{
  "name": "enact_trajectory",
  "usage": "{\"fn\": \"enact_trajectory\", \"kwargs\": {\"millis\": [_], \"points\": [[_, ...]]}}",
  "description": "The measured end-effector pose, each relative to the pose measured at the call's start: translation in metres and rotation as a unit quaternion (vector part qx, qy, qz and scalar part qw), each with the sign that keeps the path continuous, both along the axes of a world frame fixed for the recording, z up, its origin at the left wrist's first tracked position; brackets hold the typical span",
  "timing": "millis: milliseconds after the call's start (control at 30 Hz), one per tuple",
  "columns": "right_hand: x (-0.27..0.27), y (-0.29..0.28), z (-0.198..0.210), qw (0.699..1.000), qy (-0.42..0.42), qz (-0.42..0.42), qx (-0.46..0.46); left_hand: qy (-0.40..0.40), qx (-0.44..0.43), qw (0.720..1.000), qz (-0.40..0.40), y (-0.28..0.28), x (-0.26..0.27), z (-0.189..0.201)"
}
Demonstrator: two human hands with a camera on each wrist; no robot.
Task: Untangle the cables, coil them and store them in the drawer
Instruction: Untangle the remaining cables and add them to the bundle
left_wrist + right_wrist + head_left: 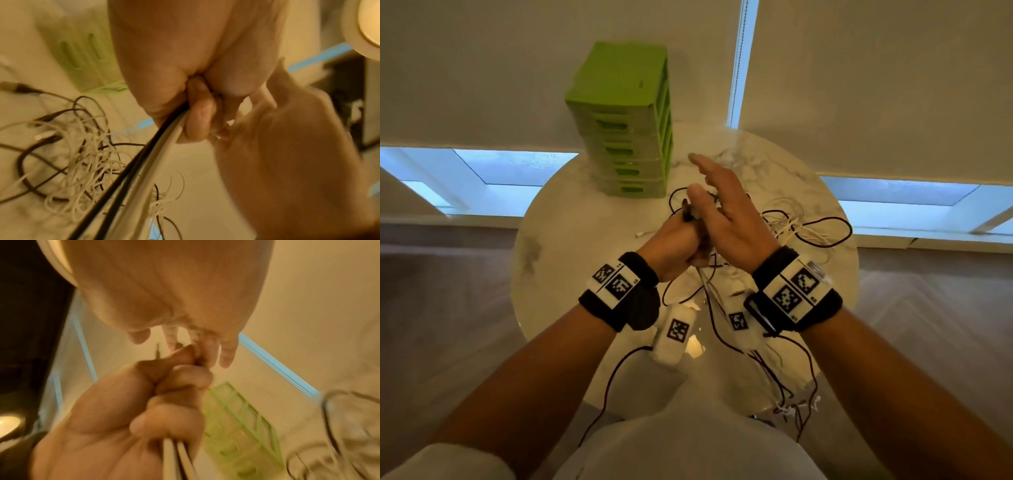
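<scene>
Round white marble desk (558,246) carries the loose tangle of black and white cables (801,226) beside the closed green plastic drawer tower (619,113), while the left hand (671,246) fists several strands to anchor them and the right hand (726,212), its grip flat-fingered and holding nothing, rests alongside, seemingly ready to wind a coil.

Dim warm light, pale blue window glow; wrist views motion-blurred, edges distorted.

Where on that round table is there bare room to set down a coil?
Bare marble lies on the table's left side, below the green drawers and left of the left hand. The right half is crowded with tangled cables.
</scene>
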State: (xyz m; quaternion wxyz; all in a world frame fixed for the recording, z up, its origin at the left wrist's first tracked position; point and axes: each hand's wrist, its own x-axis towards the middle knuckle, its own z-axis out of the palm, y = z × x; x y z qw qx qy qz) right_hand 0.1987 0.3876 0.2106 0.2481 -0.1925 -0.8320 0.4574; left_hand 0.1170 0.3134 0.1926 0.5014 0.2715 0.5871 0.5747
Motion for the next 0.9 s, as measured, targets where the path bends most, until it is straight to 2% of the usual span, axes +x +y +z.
{"fn": "enact_trajectory", "kwargs": {"millis": [33,100,167,233,267,333,433,533,633,733,800,900], "points": [[-0.002,-0.002,-0.004,0.997,-0.004,0.007,-0.075,-0.043,0.003,0.999,0.024,-0.003,-0.009,-0.001],[-0.007,-0.011,-0.019,0.972,-0.084,0.068,-0.208,-0.118,0.031,0.990,0.069,-0.010,-0.032,-0.007],[-0.010,-0.025,-0.040,0.933,-0.197,0.146,-0.262,-0.173,0.065,0.979,0.092,-0.018,-0.054,-0.014],[-0.014,-0.041,-0.062,0.905,-0.232,0.169,-0.315,-0.222,0.076,0.964,0.124,-0.028,-0.075,-0.021],[-0.016,-0.047,-0.070,0.904,-0.226,0.160,-0.324,-0.247,0.075,0.955,0.144,-0.033,-0.085,-0.025],[-0.027,-0.051,-0.083,0.923,-0.229,0.123,-0.284,-0.296,0.067,0.937,0.170,-0.046,-0.101,-0.035],[-0.042,-0.043,-0.092,0.954,-0.254,0.112,-0.115,-0.345,0.052,0.921,0.174,-0.060,-0.113,-0.049],[-0.050,-0.034,-0.101,0.958,-0.264,0.109,-0.023,-0.388,0.058,0.906,0.159,-0.064,-0.120,-0.061],[-0.057,-0.036,-0.108,0.956,-0.270,0.105,-0.042,-0.389,0.060,0.904,0.168,-0.061,-0.130,-0.069],[-0.066,-0.044,-0.113,0.945,-0.289,0.116,-0.103,-0.394,0.067,0.881,0.252,-0.052,-0.158,-0.072],[-0.070,-0.046,-0.115,0.937,-0.306,0.119,-0.119,-0.398,0.064,0.873,0.275,-0.049,-0.176,-0.075],[-0.077,-0.032,-0.119,0.926,-0.347,0.122,-0.086,-0.362,0.030,0.896,0.254,-0.046,-0.186,-0.079]]}}
